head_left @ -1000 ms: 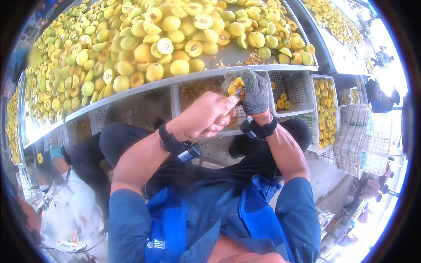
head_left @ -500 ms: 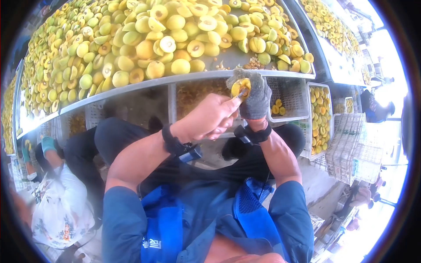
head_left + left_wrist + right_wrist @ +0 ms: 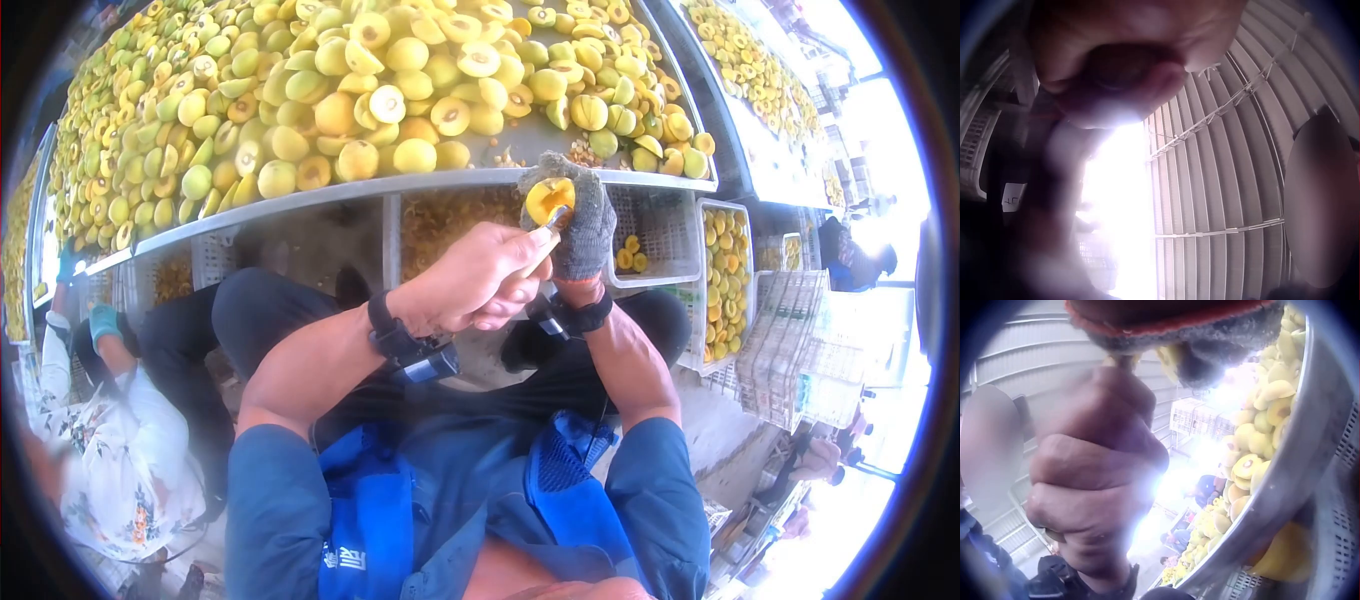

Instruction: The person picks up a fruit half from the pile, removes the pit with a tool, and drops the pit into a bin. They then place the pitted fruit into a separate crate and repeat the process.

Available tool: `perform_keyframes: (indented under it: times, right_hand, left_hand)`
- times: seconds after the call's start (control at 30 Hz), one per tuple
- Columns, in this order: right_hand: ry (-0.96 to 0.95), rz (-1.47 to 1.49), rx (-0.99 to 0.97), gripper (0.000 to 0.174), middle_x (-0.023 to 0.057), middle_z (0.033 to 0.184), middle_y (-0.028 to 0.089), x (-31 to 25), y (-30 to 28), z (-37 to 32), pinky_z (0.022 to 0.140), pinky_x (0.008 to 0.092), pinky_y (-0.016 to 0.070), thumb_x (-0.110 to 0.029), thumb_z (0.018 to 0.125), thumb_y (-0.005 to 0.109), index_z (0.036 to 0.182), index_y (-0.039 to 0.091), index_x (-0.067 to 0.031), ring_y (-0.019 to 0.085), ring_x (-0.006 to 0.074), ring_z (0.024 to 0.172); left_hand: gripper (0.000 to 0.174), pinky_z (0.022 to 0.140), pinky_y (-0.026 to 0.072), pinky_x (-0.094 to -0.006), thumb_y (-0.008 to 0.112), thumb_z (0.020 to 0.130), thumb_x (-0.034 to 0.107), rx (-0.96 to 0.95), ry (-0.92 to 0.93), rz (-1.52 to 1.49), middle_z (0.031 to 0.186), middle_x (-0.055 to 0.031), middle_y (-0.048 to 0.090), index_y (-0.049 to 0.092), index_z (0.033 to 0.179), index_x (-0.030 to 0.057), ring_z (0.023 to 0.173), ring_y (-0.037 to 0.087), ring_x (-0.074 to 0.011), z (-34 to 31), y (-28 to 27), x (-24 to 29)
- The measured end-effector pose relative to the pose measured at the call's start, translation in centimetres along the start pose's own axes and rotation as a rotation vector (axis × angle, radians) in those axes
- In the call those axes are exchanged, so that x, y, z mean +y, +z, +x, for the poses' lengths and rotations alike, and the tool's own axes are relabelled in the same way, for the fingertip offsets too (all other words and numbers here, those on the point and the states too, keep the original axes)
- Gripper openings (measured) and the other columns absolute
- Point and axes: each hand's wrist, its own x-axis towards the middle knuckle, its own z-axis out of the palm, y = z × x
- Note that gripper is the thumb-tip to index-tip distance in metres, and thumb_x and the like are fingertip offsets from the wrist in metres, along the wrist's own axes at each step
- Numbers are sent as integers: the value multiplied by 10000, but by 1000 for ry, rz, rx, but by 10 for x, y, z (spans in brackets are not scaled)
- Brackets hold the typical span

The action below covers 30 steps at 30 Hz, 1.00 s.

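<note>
The right hand, in a grey knitted glove (image 3: 585, 238), holds a yellow half of a round fruit with orange inside (image 3: 549, 199); its fingers are curled round the fruit, with the cut face turned to the head camera. The bare left hand (image 3: 478, 276) grips a slim tool with a pale handle and a shiny metal tip (image 3: 539, 252), fingers folded tightly and thumb pressed along the handle. The tip touches the inside of the fruit. So the fruit is just above the left hand, near the metal rim of the long table (image 3: 350, 190), where many similar fruit pieces (image 3: 300, 88) are heaped.

I judge this fruit to be light and rather firm on the skin side, but the cut flesh is probably wet and slippery – a hard squeeze may bruise or split it. The better place to hold is around the rounded back, with the edges supported – the rough glove should help against slipping. The tool looks stiff, and it is best taken by its handle, away from the metal tip
</note>
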Motion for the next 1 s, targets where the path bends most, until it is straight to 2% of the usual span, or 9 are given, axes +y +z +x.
perform_keyframes:
  times: [0.17,0.37,0.43,0.47,0.57,0.63,0.73,0.87,1.0]
  right_hand:
    - [-121,-274,30,518,175,1084,681,30,0,-11,841,464,529,-158,836,765,1300,595,-2,663,391,957]
    - [-183,-354,96,476,206,1095,716,38,-19,1,857,406,548,-190,897,736,1299,607,29,697,329,927]
    - [184,22,39,351,197,1130,723,43,-22,7,871,394,548,-185,1027,588,1290,633,42,699,266,945]
    - [41,-113,58,334,189,1132,726,56,-32,9,869,387,548,-179,1050,550,1283,642,42,698,254,939]
    - [403,-14,113,288,166,1144,723,66,-71,15,883,342,547,-160,1050,536,1222,699,4,703,259,972]
    - [375,-663,-19,284,175,1185,704,107,-107,11,915,372,548,-188,1022,581,1210,716,-23,702,305,1040]
    - [284,-1007,97,305,174,1162,718,110,-130,7,902,433,548,-235,981,639,1186,725,-27,690,366,1023]
    - [124,-603,135,299,155,1198,705,103,-108,15,912,366,557,-113,946,690,1239,714,-59,705,297,1046]
    - [14,-155,-285,297,128,1196,713,51,-32,50,874,344,567,-84,931,691,1226,724,-95,710,273,1039]
  left_hand:
    - [419,365,334,-208,473,1102,416,-15,-4,-83,640,26,449,573,937,45,430,367,-34,-6,-1,3]
    - [368,359,317,-238,494,1096,342,192,98,371,590,23,452,569,925,25,414,380,-57,2,-20,-9]
    - [359,422,336,-271,513,1081,298,275,166,533,579,9,471,569,856,25,458,391,-77,7,-29,-16]
    - [361,446,349,-284,526,1074,292,304,210,629,584,-3,483,566,839,22,479,402,-85,13,-38,-24]
    - [372,522,395,-340,587,1035,295,383,318,872,595,-61,510,554,807,4,536,440,-137,14,-47,-33]
    - [381,566,426,-382,629,1003,303,399,368,991,608,-113,528,550,806,-14,563,480,-195,15,-48,-37]
    - [382,620,464,-437,669,960,309,363,360,1093,653,-200,569,560,842,-37,605,563,-309,15,-47,-42]
    - [353,685,497,-486,676,938,298,328,274,1218,761,-280,641,595,956,-45,729,650,-438,17,-34,-44]
    - [351,765,546,-518,638,933,279,258,261,1355,843,-293,686,625,1024,-61,843,683,-475,28,-36,-61]
